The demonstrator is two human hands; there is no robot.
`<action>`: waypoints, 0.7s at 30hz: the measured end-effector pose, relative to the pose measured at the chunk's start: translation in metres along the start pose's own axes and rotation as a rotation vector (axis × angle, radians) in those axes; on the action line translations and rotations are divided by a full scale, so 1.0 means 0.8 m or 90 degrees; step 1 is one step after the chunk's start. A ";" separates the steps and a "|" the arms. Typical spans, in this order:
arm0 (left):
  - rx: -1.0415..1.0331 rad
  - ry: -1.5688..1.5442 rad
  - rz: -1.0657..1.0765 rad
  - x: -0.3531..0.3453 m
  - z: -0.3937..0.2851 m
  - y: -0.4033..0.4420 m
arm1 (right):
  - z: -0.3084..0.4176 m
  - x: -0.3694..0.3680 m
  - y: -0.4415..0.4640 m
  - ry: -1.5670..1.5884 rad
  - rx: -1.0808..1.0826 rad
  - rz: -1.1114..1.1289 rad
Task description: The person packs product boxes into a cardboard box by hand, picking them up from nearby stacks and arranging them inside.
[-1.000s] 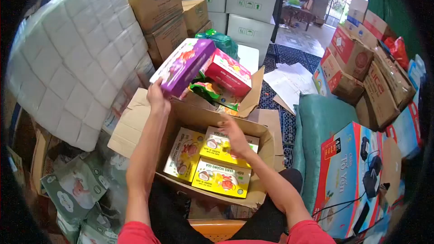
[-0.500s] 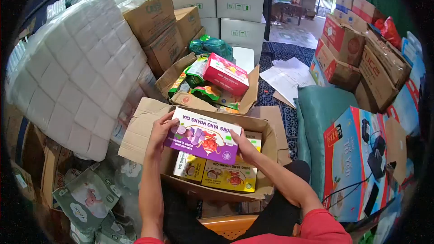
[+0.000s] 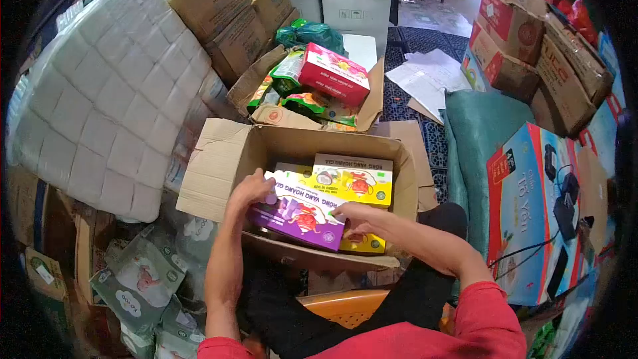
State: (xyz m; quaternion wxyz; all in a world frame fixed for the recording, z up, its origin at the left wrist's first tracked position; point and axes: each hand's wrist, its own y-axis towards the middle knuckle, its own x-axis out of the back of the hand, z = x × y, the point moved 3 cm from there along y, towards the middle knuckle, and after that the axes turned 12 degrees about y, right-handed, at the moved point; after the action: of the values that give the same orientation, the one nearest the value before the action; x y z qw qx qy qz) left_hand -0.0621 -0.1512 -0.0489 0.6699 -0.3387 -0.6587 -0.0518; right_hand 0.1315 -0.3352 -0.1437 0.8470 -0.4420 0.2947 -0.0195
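Observation:
A purple and white pastry box (image 3: 300, 214) lies tilted inside the open cardboard carton (image 3: 319, 138) in front of me. My left hand (image 3: 252, 189) is closed on its left end, fingers over the top edge. On its right end is my right hand (image 3: 357, 218), gripping with the thumb on the printed face. Yellow and white boxes (image 3: 362, 185) of the same brand lie in the carton behind and beneath the purple one, which partly covers them.
Behind the carton stands another open carton (image 3: 269, 116) holding green snack packets (image 3: 287, 73) and a red-pink box (image 3: 334, 73). White paper-roll packs (image 3: 113, 100) rise at left, above diaper packs (image 3: 143, 279). A blue carton (image 3: 525, 206) with black cables and a green sack (image 3: 468, 153) stand at right.
Both hands have brought the purple box down from above the carton into it. The view has tilted downward, and more of the rear yellow box shows.

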 end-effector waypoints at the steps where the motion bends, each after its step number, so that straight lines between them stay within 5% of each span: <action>1: 0.055 -0.029 0.030 -0.009 -0.003 0.008 | -0.001 0.008 0.006 -0.004 -0.016 -0.026; 2: 0.111 -0.056 0.057 -0.017 -0.006 0.015 | -0.012 0.028 0.036 -0.009 -0.030 -0.042; 5: -0.073 0.022 0.276 -0.078 0.008 0.047 | -0.002 0.030 0.001 -0.252 0.093 -0.102; 7: -0.288 0.275 0.250 -0.070 -0.019 0.034 | -0.007 0.042 0.015 -0.347 0.130 -0.113; 11: -0.289 0.265 0.294 -0.135 0.016 0.088 | 0.026 0.042 -0.018 -0.580 0.117 -0.093; 14: -0.390 0.423 0.255 -0.098 -0.023 0.054 | 0.043 0.040 -0.041 -0.685 0.101 -0.125; 18: -0.518 0.383 0.232 -0.130 -0.016 0.080 | 0.051 0.045 -0.057 -0.677 0.061 -0.206; 20: -0.131 -0.068 0.376 -0.110 -0.032 0.051 | 0.052 0.060 -0.038 -0.732 0.011 -0.185; 21: -0.173 -0.120 0.386 -0.126 -0.027 0.063 | 0.049 0.074 -0.024 -0.760 -0.012 -0.177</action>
State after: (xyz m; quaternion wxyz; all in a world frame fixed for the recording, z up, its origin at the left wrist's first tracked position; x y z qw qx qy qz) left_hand -0.0302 -0.1620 -0.1586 0.5395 -0.6086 -0.5741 0.0943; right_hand 0.2047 -0.3349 -0.1405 0.8515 -0.4186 -0.2905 0.1238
